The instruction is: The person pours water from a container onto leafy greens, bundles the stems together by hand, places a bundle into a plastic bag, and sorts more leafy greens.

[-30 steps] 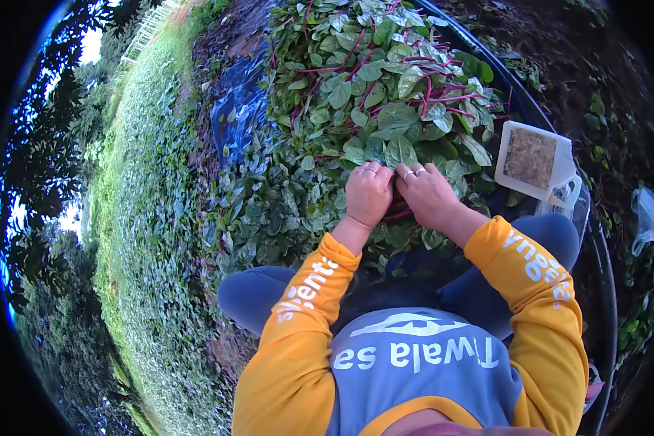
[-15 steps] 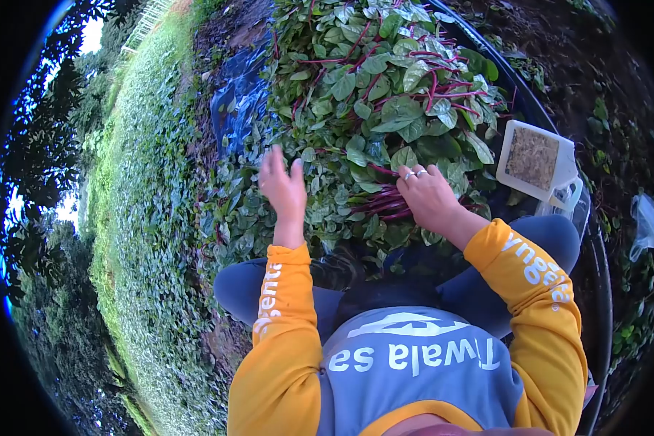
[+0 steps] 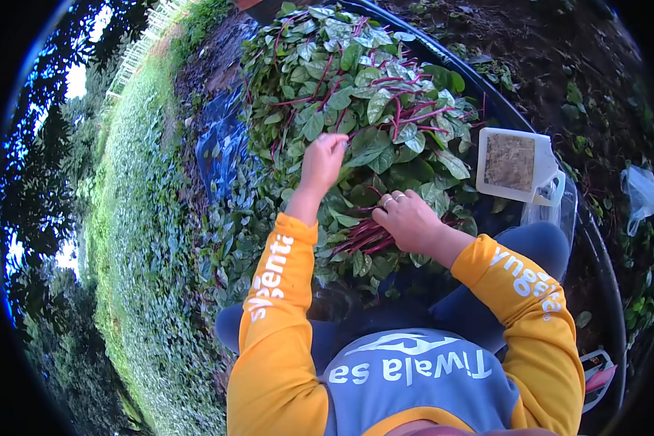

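Note:
My right hand (image 3: 408,222) is closed around a bunch of Malabar spinach with purple-red stems (image 3: 365,236), whose cut ends point left. Further forward and left, my left hand (image 3: 322,161) hovers over the large pile of Malabar spinach (image 3: 327,80). Its fingers are pinched together at the leaves, and whatever is between them is too small to make out. Green leaves and red stems of the pile spread around both hands. My palm hides part of the bunch on the right.
A cut white plastic jug (image 3: 516,166) stands right of the pile, beside the dark rim (image 3: 443,54) of the sheet. Blue plastic sheeting (image 3: 221,145) lies to the left. A clear plastic bag (image 3: 641,198) is on the ground at far right. My bent legs (image 3: 530,251) border the near side.
My left hand has moved right and forward over the pile, going from spread fingers to a pinch. My right hand stays on the stem bunch. The view has shifted slightly.

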A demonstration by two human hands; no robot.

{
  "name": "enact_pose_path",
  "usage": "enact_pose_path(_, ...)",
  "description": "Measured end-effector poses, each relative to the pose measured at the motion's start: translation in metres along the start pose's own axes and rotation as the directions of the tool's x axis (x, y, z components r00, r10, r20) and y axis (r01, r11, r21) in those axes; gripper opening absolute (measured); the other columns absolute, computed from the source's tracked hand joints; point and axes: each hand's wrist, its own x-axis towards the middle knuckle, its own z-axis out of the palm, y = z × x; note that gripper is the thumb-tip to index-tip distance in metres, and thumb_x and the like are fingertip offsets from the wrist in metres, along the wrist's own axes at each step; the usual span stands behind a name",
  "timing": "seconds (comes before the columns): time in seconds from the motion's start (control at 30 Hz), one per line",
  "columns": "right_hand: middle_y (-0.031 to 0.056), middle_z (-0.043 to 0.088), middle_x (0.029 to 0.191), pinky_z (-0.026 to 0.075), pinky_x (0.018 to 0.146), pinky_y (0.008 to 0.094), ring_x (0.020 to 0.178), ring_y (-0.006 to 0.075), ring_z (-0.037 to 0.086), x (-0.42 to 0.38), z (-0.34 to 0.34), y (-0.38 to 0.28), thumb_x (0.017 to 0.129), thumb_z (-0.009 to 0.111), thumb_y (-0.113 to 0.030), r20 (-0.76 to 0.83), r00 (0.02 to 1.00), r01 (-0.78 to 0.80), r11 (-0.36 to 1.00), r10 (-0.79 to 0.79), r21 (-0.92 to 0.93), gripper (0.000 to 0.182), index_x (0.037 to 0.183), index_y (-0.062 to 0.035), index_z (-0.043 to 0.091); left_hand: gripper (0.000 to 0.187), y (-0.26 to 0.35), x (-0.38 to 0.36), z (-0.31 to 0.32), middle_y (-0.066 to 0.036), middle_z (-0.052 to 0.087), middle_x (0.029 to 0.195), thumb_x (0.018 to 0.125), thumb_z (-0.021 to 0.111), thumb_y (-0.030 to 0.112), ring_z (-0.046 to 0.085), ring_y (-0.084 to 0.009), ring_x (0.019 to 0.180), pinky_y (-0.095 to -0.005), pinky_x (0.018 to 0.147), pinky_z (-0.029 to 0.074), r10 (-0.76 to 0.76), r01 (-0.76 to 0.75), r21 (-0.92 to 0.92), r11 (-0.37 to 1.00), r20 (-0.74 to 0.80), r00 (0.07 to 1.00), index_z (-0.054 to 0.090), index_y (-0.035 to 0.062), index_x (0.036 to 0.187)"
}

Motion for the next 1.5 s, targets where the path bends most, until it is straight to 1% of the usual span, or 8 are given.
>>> enact_pose_path(0.13, 0.0105, 0.064, 0.108, 0.048, 0.085, 0.0386, 0.103, 0.0261, 0.064, 0.002, -0.003, 0.001, 0.084, 0.064, -0.015, 0.034, 0.999, 0.015, 0.999, -0.014, -0.033, 0.036, 0.120, -0.0109, 0.061, 0.022, -0.001, 0.107, 0.026, -0.020, 0.071, 0.109, 0.091, 0.058, 0.004, 0.069, -0.0366, 0.100, -0.0427, 0.088, 0.055, 0.181, -0.179, 0.039, 0.983, -0.064, 0.981, 0.074, 0.0047, 0.105)
enact_pose_path(0.4, 0.0077, 0.065, 0.108, 0.046, 0.081, 0.0380, 0.102, 0.0235, 0.064, -0.002, 0.000, 0.010, 0.085, 0.062, -0.019, -0.029, 0.999, 0.025, 0.997, -0.027, -0.079, 0.041, 0.126, -0.0131, 0.058, 0.029, 0.005, 0.172, 0.061, -0.018, 0.069, 0.111, 0.085, 0.071, 0.016, 0.066, -0.0349, 0.106, -0.0424, 0.093, 0.052, 0.154, -0.258, 0.295, 0.920, 0.335, 0.930, 0.075, 0.0107, 0.113)
enact_pose_path(0.63, 0.0080, 0.065, 0.108, 0.045, 0.083, 0.0382, 0.104, 0.0240, 0.064, -0.007, -0.003, 0.014, 0.084, 0.063, -0.018, -0.070, 0.997, 0.034, 0.996, -0.040, -0.081, 0.036, 0.120, -0.0125, 0.060, 0.024, 0.028, 0.151, 0.014, -0.015, 0.069, 0.104, 0.083, 0.075, 0.016, 0.067, -0.0308, 0.100, -0.0398, 0.087, 0.054, 0.208, -0.336, 0.286, 0.897, 0.397, 0.894, 0.077, 0.0083, 0.105)
enact_pose_path(0.7, 0.0083, 0.065, 0.108, 0.045, 0.083, 0.0383, 0.104, 0.0242, 0.063, -0.008, -0.006, 0.014, 0.084, 0.063, -0.017, -0.055, 0.997, 0.050, 0.996, -0.054, -0.072, 0.036, 0.119, -0.0124, 0.060, 0.026, 0.043, 0.135, -0.007, -0.017, 0.072, 0.106, 0.084, 0.073, 0.019, 0.068, -0.0325, 0.100, -0.0407, 0.088, 0.053, -0.061, 0.002, 0.113, 0.994, 0.521, 0.851, 0.076, 0.0104, 0.109)
enact_pose_path(0.83, 0.0075, 0.064, 0.104, 0.045, 0.084, 0.0381, 0.100, 0.0234, 0.062, -0.006, -0.005, 0.015, 0.083, 0.063, -0.016, -0.119, 0.991, 0.047, 0.996, -0.056, -0.075, 0.037, 0.119, -0.0118, 0.060, 0.032, 0.045, 0.092, -0.020, -0.014, 0.071, 0.106, 0.087, 0.068, 0.008, 0.067, -0.0276, 0.099, -0.0350, 0.087, 0.051, 0.143, -0.229, 0.091, 0.969, 0.550, 0.823, 0.074, 0.0124, 0.118)
enact_pose_path(0.97, 0.0062, 0.063, 0.104, 0.044, 0.086, 0.0378, 0.101, 0.0224, 0.062, -0.005, -0.006, 0.016, 0.084, 0.061, -0.014, -0.166, 0.983, 0.052, 0.991, -0.072, -0.122, 0.037, 0.121, -0.0112, 0.060, 0.026, 0.040, 0.052, -0.017, -0.015, 0.072, 0.107, 0.088, 0.065, 0.008, 0.066, -0.0335, 0.103, -0.0412, 0.091, 0.052, 0.164, -0.244, 0.060, 0.968, 0.585, 0.794, 0.075, 0.0145, 0.111)
enact_pose_path(1.17, 0.0084, 0.063, 0.110, 0.044, 0.092, 0.0392, 0.105, 0.0248, 0.061, -0.001, -0.002, 0.019, 0.083, 0.060, -0.011, -0.204, 0.979, 0.015, 0.999, -0.025, -0.052, 0.049, 0.131, -0.0062, 0.057, 0.020, 0.041, -0.015, -0.017, -0.014, 0.070, 0.103, 0.091, 0.060, 0.006, 0.066, -0.0345, 0.100, -0.0411, 0.090, 0.053, 0.130, -0.102, -0.081, 0.991, 0.566, 0.814, 0.073, 0.0075, 0.106)
enact_pose_path(1.5, 0.0091, 0.061, 0.104, 0.047, 0.083, 0.0404, 0.101, 0.0278, 0.060, 0.007, 0.008, 0.015, 0.083, 0.059, -0.012, -0.470, 0.874, 0.106, 0.992, -0.128, -0.073, 0.032, 0.114, -0.0082, 0.060, 0.014, 0.050, -0.097, 0.014, -0.013, 0.070, 0.099, 0.091, 0.063, 0.005, 0.066, -0.0350, 0.094, -0.0426, 0.081, 0.054, 0.056, -0.046, -0.138, 0.989, 0.068, 0.996, 0.070, 0.0055, 0.103)
